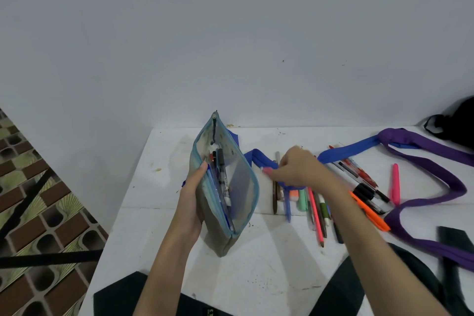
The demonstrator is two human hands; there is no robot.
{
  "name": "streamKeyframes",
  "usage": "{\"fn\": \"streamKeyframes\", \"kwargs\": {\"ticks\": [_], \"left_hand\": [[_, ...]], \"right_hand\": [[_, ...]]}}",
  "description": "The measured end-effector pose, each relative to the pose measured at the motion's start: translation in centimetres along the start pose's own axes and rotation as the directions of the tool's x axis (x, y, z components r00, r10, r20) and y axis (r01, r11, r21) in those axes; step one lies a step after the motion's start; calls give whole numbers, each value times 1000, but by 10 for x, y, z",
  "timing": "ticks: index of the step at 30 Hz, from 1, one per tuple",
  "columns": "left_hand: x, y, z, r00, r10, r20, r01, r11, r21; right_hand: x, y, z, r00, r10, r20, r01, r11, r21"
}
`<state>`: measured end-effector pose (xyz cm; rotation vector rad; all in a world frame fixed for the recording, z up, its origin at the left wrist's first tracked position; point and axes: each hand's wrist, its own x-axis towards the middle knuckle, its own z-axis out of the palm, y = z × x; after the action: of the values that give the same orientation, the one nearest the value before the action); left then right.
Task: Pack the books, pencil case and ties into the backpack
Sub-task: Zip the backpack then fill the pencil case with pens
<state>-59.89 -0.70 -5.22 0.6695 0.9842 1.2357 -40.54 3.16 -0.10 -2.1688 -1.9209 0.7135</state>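
Left hand point(191, 195) fingers grip the open pencil case point(225, 187); right hand point(295, 167) fingers pinch pens point(318, 210) beside it.

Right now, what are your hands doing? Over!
Left hand holds pencil case open. Right hand pinching a pen among loose pens. Blue tie draped across them. Backpack far right.

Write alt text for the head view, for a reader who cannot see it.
A person's left hand holds an open pencil case upright on a white table, while the right hand reaches into loose pens lying beside it. Blue, purple and dark ties trail across the table.
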Motion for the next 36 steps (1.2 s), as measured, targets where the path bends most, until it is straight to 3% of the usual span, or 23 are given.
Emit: {"fn": "streamKeyframes", "kwargs": {"ticks": [3, 5, 7, 10, 13, 16, 19, 23, 26, 29, 36], "left_hand": [[-1, 1, 1, 1000, 5, -3, -5, 1000, -17], [-2, 1, 2, 1000, -5, -2, 5, 1000, -16], [-3, 1, 3, 1000, 0, -5, 0, 1000, -20], [-3, 1, 5, 1000, 20, 4, -20, 999, -26], [-3, 0, 6, 1000, 28, -3, -28, 1000, -4], [0, -2, 4, 999, 8, -33, -8, 1000, 2], [1, -3, 3, 997, -30, -66, 30, 1000, -4], [1, -4, 5, 997, -38, -66, 36, 999, -29], [0, -4, 7, 997, -38, -60, 37, 999, -20], [0, -3, 6, 997, -46, -64, 46, 999, -8], [0, -4, 7, 996, -44, -72, 44, 999, -6]], "right_hand": [[-28, -10, -46, 996, -81, -44, 91, 941, 325], [-50, -21, -68, 979, -180, -91, 199, 791, 579], [-64, -34, -72, 951, -303, -53, 259, 697, 669], [-64, -57, -42, 919, -378, 111, 272, 813, 515], [-54, -68, -9, 922, -378, 84, 354, 911, 210], [-48, -58, -11, 937, -344, -57, 337, 855, 394], [-31, -33, -18, 963, -163, -214, 251, 830, 499], [-4, 2, 15, 996, -27, -80, 34, 996, 87], [1, 14, 46, 996, 2, -85, -20, 979, -203], [0, 11, 56, 989, -22, -146, -21, 958, -285], [2, 2, 55, 991, -60, -117, 6, 909, -418]]}}
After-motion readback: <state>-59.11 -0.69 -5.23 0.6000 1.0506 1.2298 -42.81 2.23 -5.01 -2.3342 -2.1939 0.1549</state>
